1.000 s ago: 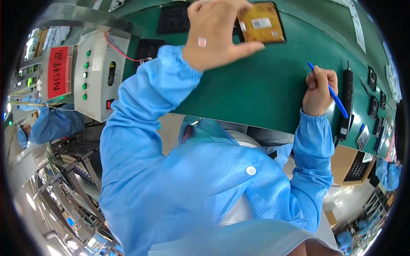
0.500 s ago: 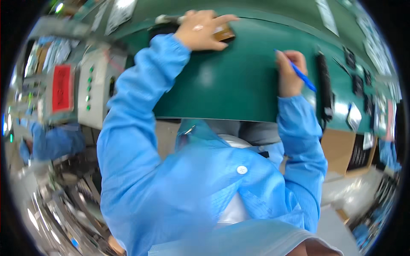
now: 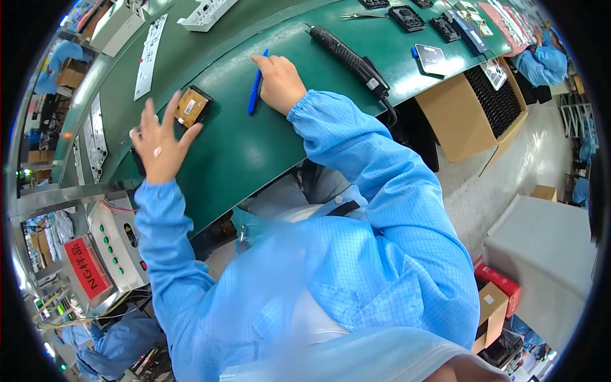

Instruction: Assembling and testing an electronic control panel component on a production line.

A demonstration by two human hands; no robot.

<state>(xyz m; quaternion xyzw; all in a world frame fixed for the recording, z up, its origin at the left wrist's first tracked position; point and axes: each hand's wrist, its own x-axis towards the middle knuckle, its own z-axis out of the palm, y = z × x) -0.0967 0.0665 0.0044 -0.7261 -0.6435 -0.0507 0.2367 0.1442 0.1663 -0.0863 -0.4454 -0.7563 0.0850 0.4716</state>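
Upper left, I'd steady the amber-backed module (image 3: 193,108) by its edges; my left hand (image 3: 164,145) is spread beside it, my right hand (image 3: 280,81) pinches a blue pen (image 3: 256,88).

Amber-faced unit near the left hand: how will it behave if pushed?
The amber-faced unit looks boxy with straight edges, so it will probably slide rather than roll. Its crisp outline suggests a stiff body. The smooth-looking face may be slightly slippery.
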